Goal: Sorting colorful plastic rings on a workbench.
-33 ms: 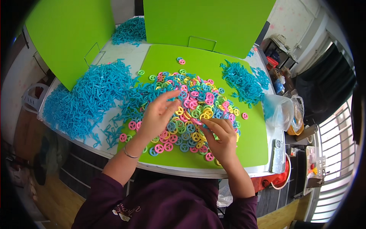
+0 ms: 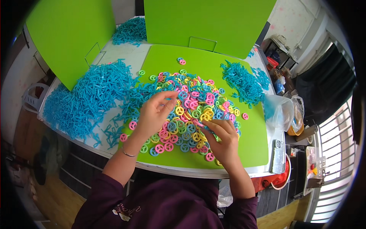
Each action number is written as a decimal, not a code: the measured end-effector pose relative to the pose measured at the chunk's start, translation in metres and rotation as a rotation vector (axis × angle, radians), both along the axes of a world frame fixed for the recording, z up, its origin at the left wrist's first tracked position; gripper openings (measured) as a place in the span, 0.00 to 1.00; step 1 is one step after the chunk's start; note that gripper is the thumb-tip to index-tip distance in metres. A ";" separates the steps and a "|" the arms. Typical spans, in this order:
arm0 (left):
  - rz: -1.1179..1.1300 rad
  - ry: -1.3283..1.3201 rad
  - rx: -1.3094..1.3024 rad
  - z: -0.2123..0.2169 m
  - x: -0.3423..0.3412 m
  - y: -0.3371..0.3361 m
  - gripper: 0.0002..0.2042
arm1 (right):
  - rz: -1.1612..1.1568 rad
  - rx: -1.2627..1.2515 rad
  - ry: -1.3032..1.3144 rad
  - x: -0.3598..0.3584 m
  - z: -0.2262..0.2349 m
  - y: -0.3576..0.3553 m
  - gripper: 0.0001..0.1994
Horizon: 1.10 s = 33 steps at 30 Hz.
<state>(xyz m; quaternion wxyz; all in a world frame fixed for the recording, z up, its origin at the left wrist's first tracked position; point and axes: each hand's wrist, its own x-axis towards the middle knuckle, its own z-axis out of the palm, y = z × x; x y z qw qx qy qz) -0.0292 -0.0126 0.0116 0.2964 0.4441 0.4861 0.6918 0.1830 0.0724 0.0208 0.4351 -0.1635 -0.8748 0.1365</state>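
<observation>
Small wheel-shaped plastic rings in pink, blue, yellow and green lie heaped on a green board. Above the left side of this heap is my left hand, its thumb and forefinger curved with a small gap between the tips; I see nothing in them. My right hand rests low over the right side of the heap. Its thumb and forefinger close on a pink ring, partly covered by the fingertips.
Big piles of blue plastic clips lie left and at the back, and a smaller clip pile lies right. Two green panels stand behind. A phone and a clear plastic bag are at the right edge.
My left hand has shifted slightly left, its thumb and forefinger tips a little nearer each other. My right hand has hardly moved.
</observation>
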 end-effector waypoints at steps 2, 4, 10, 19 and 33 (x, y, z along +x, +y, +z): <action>0.071 0.600 -0.476 0.015 -0.022 -0.013 0.12 | 0.016 -0.119 -0.086 0.018 0.014 -0.007 0.14; 0.034 0.599 -0.460 0.008 -0.038 -0.025 0.12 | 0.052 -0.338 -0.226 0.044 0.024 -0.014 0.13; -0.035 1.093 -0.491 -0.004 -0.021 -0.028 0.18 | 0.136 -0.461 -0.652 0.154 0.034 -0.021 0.10; -0.021 0.668 -0.493 -0.009 -0.029 -0.014 0.16 | -0.036 -0.586 -1.114 0.185 0.011 -0.022 0.19; 0.073 0.753 -0.413 0.004 -0.014 -0.011 0.12 | 0.242 -0.639 -0.437 0.017 0.031 -0.013 0.15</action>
